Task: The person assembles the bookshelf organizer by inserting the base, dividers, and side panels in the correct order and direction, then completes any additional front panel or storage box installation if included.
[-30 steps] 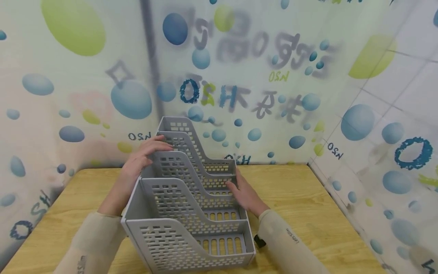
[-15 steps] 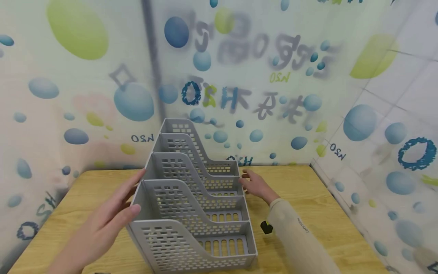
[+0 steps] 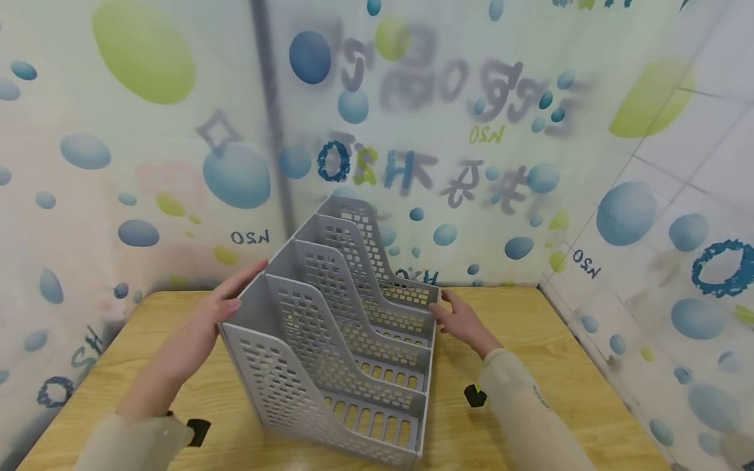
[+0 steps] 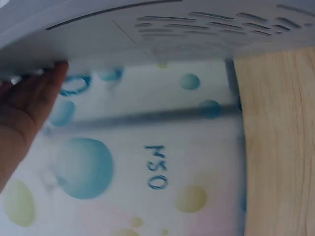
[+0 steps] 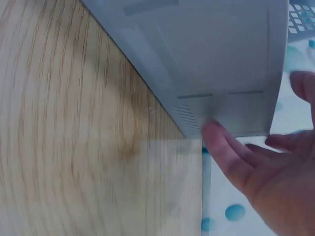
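A grey plastic file holder (image 3: 330,314) with several slatted compartments stands on the wooden table, turned at an angle. At its tall back side is my left hand (image 3: 203,327), fingers stretched along the outer wall and thumb at the top edge. The left wrist view shows those fingertips (image 4: 60,69) touching the smooth grey wall. My right hand (image 3: 468,324) is at the low front side, near the far corner. In the right wrist view its fingertips (image 5: 212,129) press the outer wall, while the thumb is raised near the upper edge.
The wooden table (image 3: 530,379) extends on both sides of the holder. A patterned curtain (image 3: 459,131) hangs behind it, and a tiled wall stands at the right. Small black pieces (image 3: 474,395) show beside the right sleeve and the left cuff (image 3: 198,432).
The file holder has turned clockwise as seen from above, its far end shifting right. My left hand came off the top, then moved onto the back wall. My right hand shifted right.
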`<action>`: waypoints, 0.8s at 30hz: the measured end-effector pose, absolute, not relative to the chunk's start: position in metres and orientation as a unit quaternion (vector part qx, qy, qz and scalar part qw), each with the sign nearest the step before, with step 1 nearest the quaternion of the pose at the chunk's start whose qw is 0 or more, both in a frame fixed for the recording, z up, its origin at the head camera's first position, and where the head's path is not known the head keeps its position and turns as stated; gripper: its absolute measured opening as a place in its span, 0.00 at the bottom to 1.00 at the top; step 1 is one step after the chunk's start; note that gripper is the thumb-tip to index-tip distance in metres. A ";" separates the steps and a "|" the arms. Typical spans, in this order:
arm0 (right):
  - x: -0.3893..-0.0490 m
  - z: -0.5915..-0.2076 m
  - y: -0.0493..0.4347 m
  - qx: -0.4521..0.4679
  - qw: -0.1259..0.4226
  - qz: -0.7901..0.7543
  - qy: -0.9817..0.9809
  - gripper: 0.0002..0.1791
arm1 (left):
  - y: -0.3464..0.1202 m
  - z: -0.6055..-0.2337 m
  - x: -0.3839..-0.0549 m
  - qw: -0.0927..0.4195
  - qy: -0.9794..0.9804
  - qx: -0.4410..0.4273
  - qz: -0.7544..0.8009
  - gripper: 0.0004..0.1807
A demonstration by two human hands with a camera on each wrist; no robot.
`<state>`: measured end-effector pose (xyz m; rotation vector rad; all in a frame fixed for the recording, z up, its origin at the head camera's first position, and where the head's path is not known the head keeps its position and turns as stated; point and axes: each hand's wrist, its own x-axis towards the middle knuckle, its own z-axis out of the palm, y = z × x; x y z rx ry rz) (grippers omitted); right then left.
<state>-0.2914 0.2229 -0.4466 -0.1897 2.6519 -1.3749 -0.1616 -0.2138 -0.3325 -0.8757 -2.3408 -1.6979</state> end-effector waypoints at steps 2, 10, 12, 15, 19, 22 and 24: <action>-0.290 -0.448 0.230 -0.055 0.053 -0.449 0.890 0.38 | -0.219 -0.331 -0.178 0.046 -0.772 -0.271 -0.573 0.29; -0.275 -0.453 0.244 -0.029 -0.010 -0.374 0.927 0.11 | -0.225 -0.342 -0.184 0.240 -0.840 -0.068 -0.481 0.26; -0.269 -0.452 0.248 -0.028 -0.026 -0.345 0.938 0.08 | -0.219 -0.347 -0.176 0.296 -0.848 -0.029 -0.440 0.24; -0.256 -0.448 0.252 -0.038 -0.031 -0.309 0.950 0.08 | -0.204 -0.357 -0.159 0.338 -0.863 -0.023 -0.376 0.18; -0.238 -0.438 0.257 -0.044 -0.008 -0.271 0.961 0.11 | -0.180 -0.378 -0.131 0.283 -0.901 -0.053 -0.325 0.20; -0.227 -0.430 0.258 -0.045 0.027 -0.249 0.967 0.16 | -0.167 -0.395 -0.115 0.186 -0.917 -0.082 -0.344 0.31; -0.222 -0.425 0.257 -0.043 0.057 -0.242 0.968 0.17 | -0.164 -0.405 -0.111 0.136 -0.919 -0.100 -0.358 0.39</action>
